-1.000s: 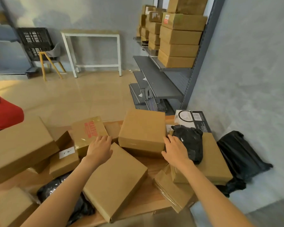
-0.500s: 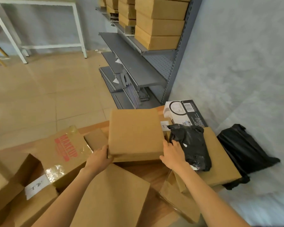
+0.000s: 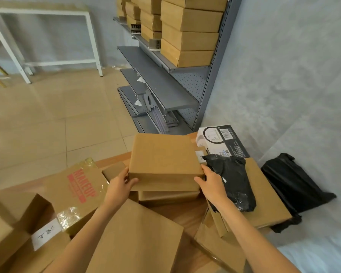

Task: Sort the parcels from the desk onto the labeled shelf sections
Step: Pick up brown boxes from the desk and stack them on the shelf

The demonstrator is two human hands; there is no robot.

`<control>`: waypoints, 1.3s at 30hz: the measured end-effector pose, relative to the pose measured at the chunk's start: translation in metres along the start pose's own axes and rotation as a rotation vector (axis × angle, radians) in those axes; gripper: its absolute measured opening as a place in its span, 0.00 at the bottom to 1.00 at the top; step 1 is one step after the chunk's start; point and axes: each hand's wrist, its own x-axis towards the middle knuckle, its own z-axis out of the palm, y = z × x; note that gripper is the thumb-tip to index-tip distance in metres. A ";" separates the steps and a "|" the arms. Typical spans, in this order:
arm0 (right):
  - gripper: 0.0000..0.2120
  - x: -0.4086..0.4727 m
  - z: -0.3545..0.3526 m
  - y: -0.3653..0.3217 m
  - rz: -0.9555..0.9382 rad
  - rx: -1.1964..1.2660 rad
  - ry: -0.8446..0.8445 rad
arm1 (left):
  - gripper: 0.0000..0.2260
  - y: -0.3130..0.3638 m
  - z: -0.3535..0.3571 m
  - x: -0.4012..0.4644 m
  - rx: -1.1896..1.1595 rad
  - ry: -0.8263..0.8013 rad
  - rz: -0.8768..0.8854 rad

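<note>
— Pale floor tiles point(image 3: 47, 119) and a grey wall point(image 3: 283, 75) filling the background; wooden desk point(image 3: 187, 211) crowded with parcels. Seeing the main one?

— Seeing it: plain brown box point(image 3: 163, 154), sitting mid-desk on top of a flatter carton point(image 3: 168, 195), near edge clamped from both sides. Left hand point(image 3: 120, 183) gripping the near left corner, thumb curled on the front face, fingers wrapping the side. Right hand point(image 3: 209, 184) gripping the near right corner, fingers curled against the side wall.

— Lifting clear or resting?

— Cannot tell; looking close to the carton below.

— Moving outward?

— Lying just right of the box: black poly bag point(image 3: 232, 182), sitting on a wide flat carton point(image 3: 268, 196). Standing behind that: white-and-black printed box point(image 3: 220, 140) with a barcode. Slumping against the wall beyond the desk edge: another black bag point(image 3: 291, 186).

— And left?

— Lying just left: taped carton printed MAKEUP point(image 3: 79, 190) in red. Sitting below it: box with a handwritten white label point(image 3: 44, 236). Spreading nearest the camera between the forearms: large flat carton point(image 3: 136, 237).

— Farther back?

— Standing along the wall: grey metal shelf unit point(image 3: 165, 89), upper level stacked with brown cartons point(image 3: 189, 40), lower level bare. Standing far left: white table frame point(image 3: 91, 36).
</note>
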 end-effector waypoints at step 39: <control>0.34 -0.048 -0.134 -0.033 0.000 0.922 0.475 | 0.33 0.145 -0.067 -0.024 -0.133 0.185 0.197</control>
